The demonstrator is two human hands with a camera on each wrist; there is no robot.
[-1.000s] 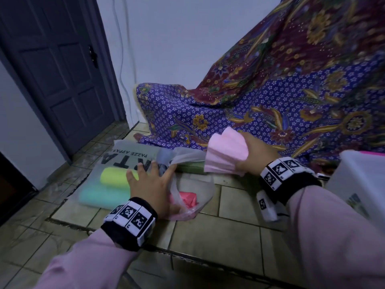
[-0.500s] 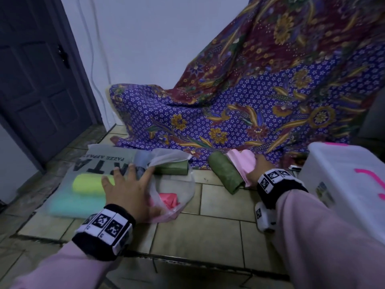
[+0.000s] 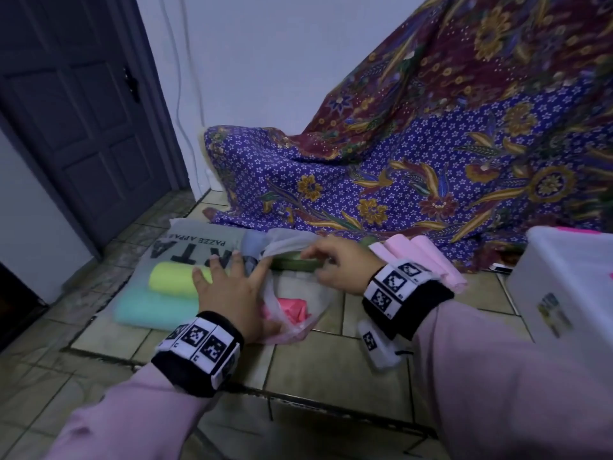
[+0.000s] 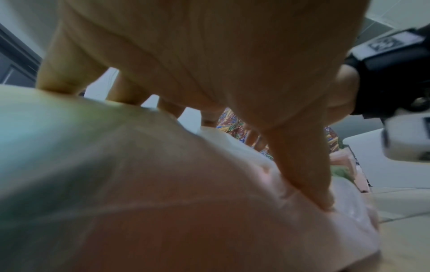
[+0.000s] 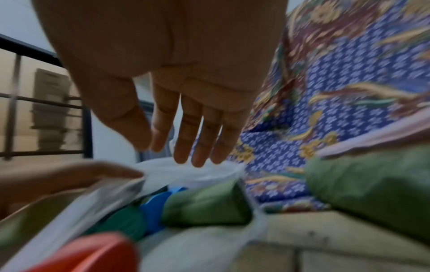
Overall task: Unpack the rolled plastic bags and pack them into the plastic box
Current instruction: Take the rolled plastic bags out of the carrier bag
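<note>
A clear plastic bag (image 3: 298, 290) lies on the tiled floor with rolled bags in it: yellow (image 3: 172, 280), teal (image 3: 152, 310), red-pink (image 3: 292, 308), and a green roll (image 3: 295, 264) at its mouth. My left hand (image 3: 229, 280) presses flat on the bag, fingers spread. My right hand (image 3: 335, 260) hovers at the bag's mouth, just over the green roll (image 5: 204, 204), fingers straight and holding nothing. Pink rolls (image 3: 421, 257) and another green roll (image 5: 372, 193) lie on the floor to the right. The white plastic box (image 3: 570, 283) stands at the far right.
A purple patterned cloth (image 3: 398, 177) drapes down right behind the bag and rolls. A dark door (image 3: 83, 111) is at the left. Bare floor tiles (image 3: 331, 366) lie in front of the bag, between my arms.
My right hand laid the pink and green rolls on the floor at the right, let go, and came back left to the bag's mouth. The left hand stayed pressed on the bag.
</note>
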